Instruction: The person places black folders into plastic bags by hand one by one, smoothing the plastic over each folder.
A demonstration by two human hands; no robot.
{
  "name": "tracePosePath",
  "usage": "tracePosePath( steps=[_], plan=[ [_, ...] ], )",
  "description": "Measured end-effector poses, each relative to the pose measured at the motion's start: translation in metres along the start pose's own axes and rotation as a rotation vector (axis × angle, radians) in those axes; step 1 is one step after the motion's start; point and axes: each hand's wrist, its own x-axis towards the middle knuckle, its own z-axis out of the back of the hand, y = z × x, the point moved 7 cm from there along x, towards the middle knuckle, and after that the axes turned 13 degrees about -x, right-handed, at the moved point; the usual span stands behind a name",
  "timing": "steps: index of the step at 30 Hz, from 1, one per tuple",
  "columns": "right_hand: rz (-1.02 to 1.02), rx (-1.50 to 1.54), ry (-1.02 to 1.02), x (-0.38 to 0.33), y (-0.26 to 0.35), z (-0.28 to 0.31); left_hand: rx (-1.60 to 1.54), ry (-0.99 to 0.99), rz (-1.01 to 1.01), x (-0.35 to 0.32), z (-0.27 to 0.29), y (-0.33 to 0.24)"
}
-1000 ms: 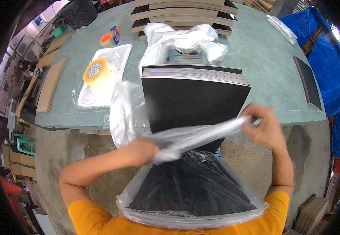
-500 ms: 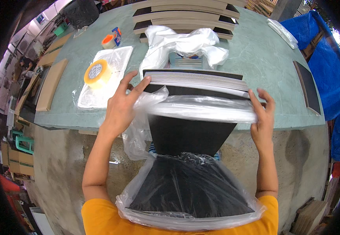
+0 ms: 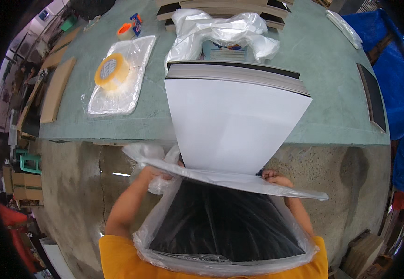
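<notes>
- From where I stand, the sleeve (image 3: 248, 183), clear plastic, stretches crosswise between the two hands, below the stack (image 3: 238, 76) and just above the dark panel (image 3: 225, 223).
- The left hand (image 3: 154, 172) is closed, its fingers bent into the sleeve near its left end, with loose plastic bunched around them.
- The right hand (image 3: 277, 178) is closed too, fingers curled at the sleeve's far edge toward the right; the sleeve hides part of that grip.
- Whether a panel sits inside the sleeve, I can't tell from here.
- As for what is done, the dark panel close against the person's front already lies under clear plastic, wrinkled over its face. I make out no tape on it.
- As for what is left, the stack is bare: a white face (image 3: 237, 123) looks toward the person, and dark and pale edges show along its top.
- The stack stands at the tabletop (image 3: 339, 100), its lower part reaching down past the near edge toward the hands.
- Well apart from the hands, a tape roll (image 3: 112, 72) rests on a flat plastic pack (image 3: 139, 56), and crumpled plastic (image 3: 253, 33) lies just behind the stack.
</notes>
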Motion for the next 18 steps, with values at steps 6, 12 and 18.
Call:
tracePosePath(
  steps=[6, 12, 18],
  plan=[
    [-0.141, -1.014, -0.401, -0.001, 0.083, -0.012, 1.075, -0.329, -0.037, -0.002, -0.012, -0.038],
    [0.555, -0.660, 0.657, -0.086, 0.248, -0.213, 0.873, 0.473, -0.415, -0.123, -0.202, -0.125],
    [-0.010, -1.211, 0.582, -0.016, 0.105, -0.215, 1.012, 0.328, -0.079, -0.031, -0.175, -0.007]
  ],
)
